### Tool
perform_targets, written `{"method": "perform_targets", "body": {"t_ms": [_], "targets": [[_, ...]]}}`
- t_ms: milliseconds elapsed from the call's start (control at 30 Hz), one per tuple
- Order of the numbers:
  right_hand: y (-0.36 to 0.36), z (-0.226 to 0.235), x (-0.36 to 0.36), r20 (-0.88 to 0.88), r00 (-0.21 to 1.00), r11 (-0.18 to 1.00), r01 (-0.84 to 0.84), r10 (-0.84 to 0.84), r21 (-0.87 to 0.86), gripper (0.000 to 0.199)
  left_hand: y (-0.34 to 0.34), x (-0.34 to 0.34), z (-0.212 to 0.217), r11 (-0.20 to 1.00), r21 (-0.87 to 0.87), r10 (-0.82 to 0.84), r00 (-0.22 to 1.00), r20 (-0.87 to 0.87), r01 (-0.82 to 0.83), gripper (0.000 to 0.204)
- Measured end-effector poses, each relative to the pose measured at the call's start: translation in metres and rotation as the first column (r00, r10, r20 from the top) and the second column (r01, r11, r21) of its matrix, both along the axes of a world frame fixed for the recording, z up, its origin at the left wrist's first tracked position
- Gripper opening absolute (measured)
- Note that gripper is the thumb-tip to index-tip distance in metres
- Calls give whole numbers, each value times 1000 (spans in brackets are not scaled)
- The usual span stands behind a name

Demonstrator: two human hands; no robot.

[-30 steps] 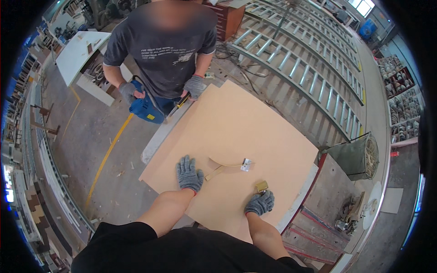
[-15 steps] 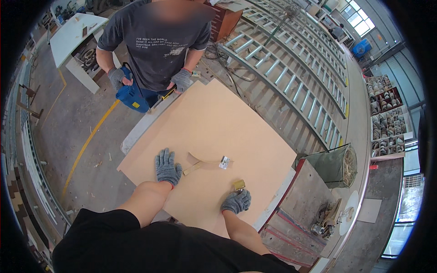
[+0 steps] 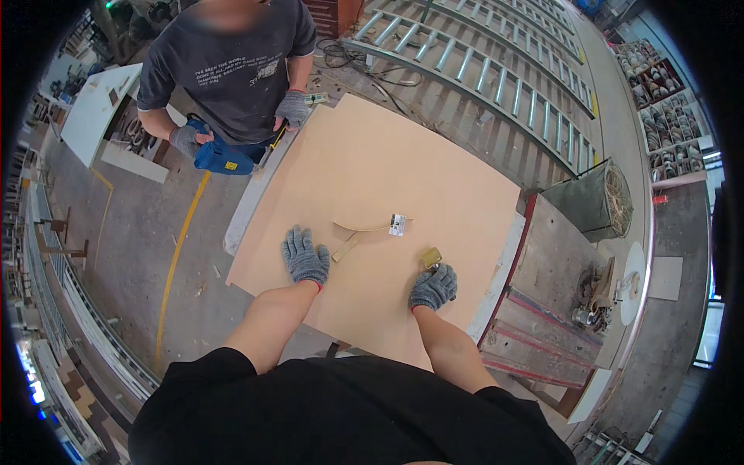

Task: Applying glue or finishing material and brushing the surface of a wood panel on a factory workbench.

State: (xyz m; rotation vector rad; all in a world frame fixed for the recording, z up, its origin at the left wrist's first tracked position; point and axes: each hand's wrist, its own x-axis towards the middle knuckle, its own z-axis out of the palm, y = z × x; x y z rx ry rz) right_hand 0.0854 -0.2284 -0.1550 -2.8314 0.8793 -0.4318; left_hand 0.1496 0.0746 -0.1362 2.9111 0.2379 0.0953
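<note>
A light tan sheet (image 3: 372, 163) lies flat on the worktable. My left hand (image 3: 306, 260), in a grey knit glove, rests palm down on it near the left edge, fingers spread. On the right side my gloved right hand (image 3: 434, 287) is closed round the handle end of a small olive-yellow roller (image 3: 431, 258), which sits at the sheet's surface; the grip is mostly hidden under the fingers. Between the hands lie a thin curved strip (image 3: 360, 227), a short flat strip (image 3: 346, 246) and a small white printed label (image 3: 397, 225) touching the curved strip.
Across the table's far left corner a co-worker (image 3: 225, 70) in grey gloves holds a blue power tool (image 3: 221, 157). Metal roller racks (image 3: 473, 74) run behind. To the right stand a green sack-like bin (image 3: 593, 201) and a worn board with red edges (image 3: 550, 287).
The whole view has shifted, so the sheet and both hands appear farther right and higher. Both hands keep about the same places on the sheet; my right hand still grips the roller.
</note>
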Motion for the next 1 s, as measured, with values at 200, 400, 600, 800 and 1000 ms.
{"method": "perform_targets", "body": {"t_ms": [200, 400, 600, 800, 1000], "targets": [[0, 7, 0, 10, 1000, 1000, -19, 19, -11, 37, -4, -2, 5, 1000, 2, 7, 999, 32, -7, 62], [-1, -3, -2, -15, 996, 993, -88, 89, 82, 33, 5, -2, -3, 999, -27, 43, 993, 109, -40, 59], [0, -2, -12, 98, 989, 993, -116, 115, 10, 32, 6, -7, -14, 997, 62, 31, 998, 63, -35, 55], [-13, -13, -10, 209, 972, 992, -85, 104, -97, 27, -3, 17, -10, 993, 83, 83, 997, 8, -83, 45], [-13, 49, -22, 9, 894, 884, -445, 448, 145, 21, 100, -44, -20, 790, -517, 325, 940, -99, -328, 48]]}}
